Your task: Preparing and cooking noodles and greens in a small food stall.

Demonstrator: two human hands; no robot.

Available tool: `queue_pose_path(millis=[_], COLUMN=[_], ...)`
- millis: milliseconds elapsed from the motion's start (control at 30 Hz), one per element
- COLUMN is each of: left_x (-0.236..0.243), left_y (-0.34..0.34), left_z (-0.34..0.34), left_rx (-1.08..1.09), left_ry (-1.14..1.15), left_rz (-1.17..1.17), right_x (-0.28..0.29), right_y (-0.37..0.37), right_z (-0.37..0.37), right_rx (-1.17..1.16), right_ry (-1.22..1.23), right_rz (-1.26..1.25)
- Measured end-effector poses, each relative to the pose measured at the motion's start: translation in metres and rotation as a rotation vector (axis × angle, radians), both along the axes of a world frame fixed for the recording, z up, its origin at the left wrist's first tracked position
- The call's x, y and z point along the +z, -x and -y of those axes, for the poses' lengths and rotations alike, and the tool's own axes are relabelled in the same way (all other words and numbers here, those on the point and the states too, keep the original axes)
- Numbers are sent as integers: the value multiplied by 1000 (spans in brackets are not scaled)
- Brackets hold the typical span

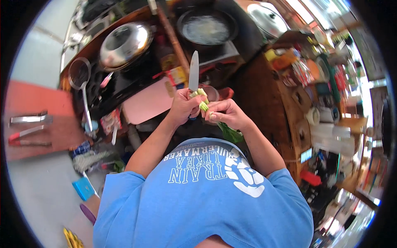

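A knife (194, 71) is gripped in my left hand (181, 108), its blade pointing up and away from me. Pale green cut stalk pieces (201, 92) lie at the base of the blade, against my left fingers and thumb. My right hand (230, 114) is closed around the stalks of a leafy green vegetable (204, 106), and its dark leaves (230, 133) hang below that hand. Both hands nearly meet in front of my chest. Most of the knife's handle is hidden by my left fingers.
Beyond my hands a dark pan (206, 28) with pale contents sits on the stove. A domed metal lid (125, 44) and a skimmer (82, 76) are at the left. A pink board (148, 101) lies near my left wrist. Packages and jars crowd a wooden shelf (295, 109) on the right.
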State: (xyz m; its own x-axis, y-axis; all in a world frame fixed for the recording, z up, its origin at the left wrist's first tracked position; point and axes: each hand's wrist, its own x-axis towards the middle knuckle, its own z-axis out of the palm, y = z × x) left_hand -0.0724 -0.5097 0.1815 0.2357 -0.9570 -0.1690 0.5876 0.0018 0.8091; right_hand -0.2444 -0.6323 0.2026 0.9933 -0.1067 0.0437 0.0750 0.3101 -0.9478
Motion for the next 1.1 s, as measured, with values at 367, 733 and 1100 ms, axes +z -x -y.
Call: queue_pose_path(millis=[367,733,1100], left_x=[-16,-122,-121], left_y=[-105,-152,-174], left_z=[-150,-211,-223], left_rx=[568,627,588], left_ry=[36,-322,-233], left_rz=[-238,-202,-256], right_x=[-22,-114,-134], right_y=[-190,-278,-280], right_z=[-103,-138,-127], right_rx=[321,446,555], right_ry=[-344,-231,-455], right_rz=[-288,-819,-506])
